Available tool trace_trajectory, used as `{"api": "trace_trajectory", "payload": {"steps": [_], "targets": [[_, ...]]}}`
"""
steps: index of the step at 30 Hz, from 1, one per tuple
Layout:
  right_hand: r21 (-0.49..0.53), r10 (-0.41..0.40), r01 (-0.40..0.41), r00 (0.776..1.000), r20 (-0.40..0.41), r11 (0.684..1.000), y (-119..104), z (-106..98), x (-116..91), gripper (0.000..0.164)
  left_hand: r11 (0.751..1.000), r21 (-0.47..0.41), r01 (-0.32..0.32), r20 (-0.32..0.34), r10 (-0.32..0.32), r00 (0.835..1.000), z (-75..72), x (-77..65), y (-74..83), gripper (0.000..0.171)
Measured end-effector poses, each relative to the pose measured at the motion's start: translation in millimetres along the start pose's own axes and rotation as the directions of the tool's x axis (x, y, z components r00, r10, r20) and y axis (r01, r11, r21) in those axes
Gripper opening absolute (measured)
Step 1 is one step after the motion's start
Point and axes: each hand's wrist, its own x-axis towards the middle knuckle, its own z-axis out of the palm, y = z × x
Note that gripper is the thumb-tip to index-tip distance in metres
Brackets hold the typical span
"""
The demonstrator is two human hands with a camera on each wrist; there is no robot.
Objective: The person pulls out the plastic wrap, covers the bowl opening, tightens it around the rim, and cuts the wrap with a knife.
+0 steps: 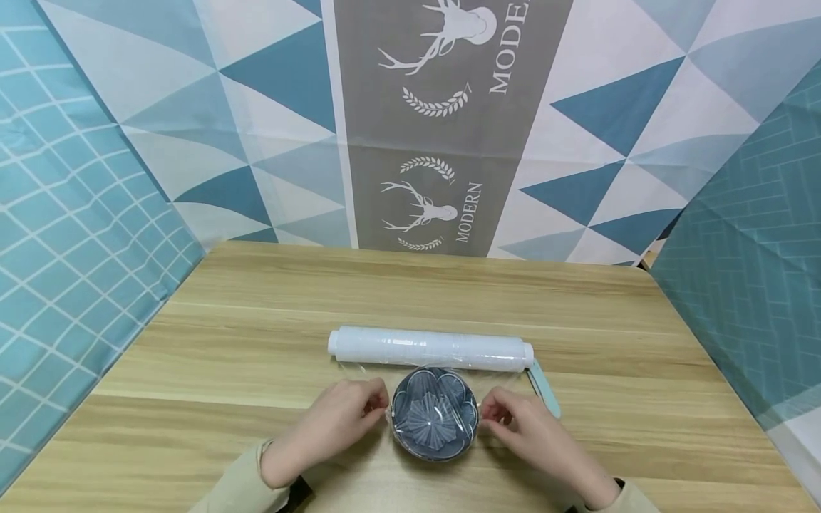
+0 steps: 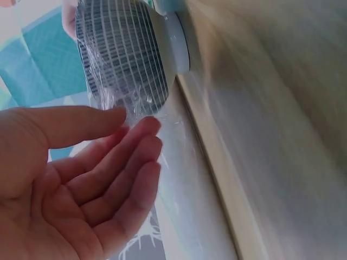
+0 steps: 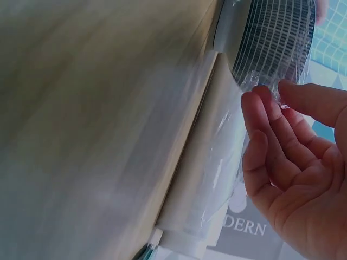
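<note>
A dark blue patterned bowl (image 1: 442,449) stands on the table with clear cling film (image 1: 428,412) stretched over its top, creased toward the middle. At the bowl's left side my left hand (image 1: 340,413) pinches the film's edge between thumb and fingers. My right hand (image 1: 529,431) does the same on the right side; the right wrist view shows gathered film (image 3: 283,104) at its thumb tip. In the left wrist view, wrinkled film hangs over the bowl's striped outer wall (image 2: 127,49), close to the left fingertips (image 2: 149,127).
Behind the bowl lies a white roll of cling film (image 1: 430,348), film running from it toward the bowl. A slim light blue tool (image 1: 544,388) lies by the roll's right end. Patterned cloth (image 1: 417,128) hangs behind the wooden table (image 1: 256,299).
</note>
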Motion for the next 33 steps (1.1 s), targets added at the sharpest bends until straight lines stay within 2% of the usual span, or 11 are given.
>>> {"api": "trace_trajectory", "payload": {"steps": [7, 13, 19, 22, 25, 27, 33], "targets": [[0.030, -0.078, 0.080, 0.996, -0.052, 0.996, -5, 4, 1, 0.024, 0.999, -0.050, 0.004, -0.076, -0.008, 0.997, 3.0, 0.5, 5.4, 0.020], [-0.037, -0.114, 0.111, 0.989, -0.096, 0.993, -9, 7, 1, 0.031, 0.999, -0.040, -0.036, -0.066, 0.033, 0.997, 2.4, 1.1, 10.0, 0.020], [-0.026, -0.174, 0.172, 0.979, -0.104, 0.985, -6, 6, 1, 0.030, 0.999, -0.027, -0.039, -0.073, 0.037, 0.997, 2.7, -0.2, 6.9, 0.018], [-0.023, -0.163, 0.162, 0.983, -0.080, 0.987, -5, 3, 1, 0.028, 0.999, -0.025, -0.031, -0.077, 0.029, 0.997, 0.3, -2.0, 4.6, 0.017], [-0.034, -0.106, 0.104, 0.993, -0.052, 0.994, -3, -1, 2, 0.025, 1.000, -0.029, 0.006, -0.081, -0.008, 0.997, -2.8, -4.6, 3.1, 0.015], [-0.062, -0.068, 0.065, 0.997, -0.046, 0.996, -2, -4, 3, 0.024, 0.999, -0.023, 0.035, -0.063, -0.036, 0.997, -4.3, -6.8, 2.4, 0.014], [-0.128, -0.023, 0.013, 0.997, -0.077, 0.992, 4, -13, 11, 0.022, 0.997, -0.043, 0.071, 0.072, -0.067, 0.995, -2.9, -12.6, 4.3, 0.012]]}}
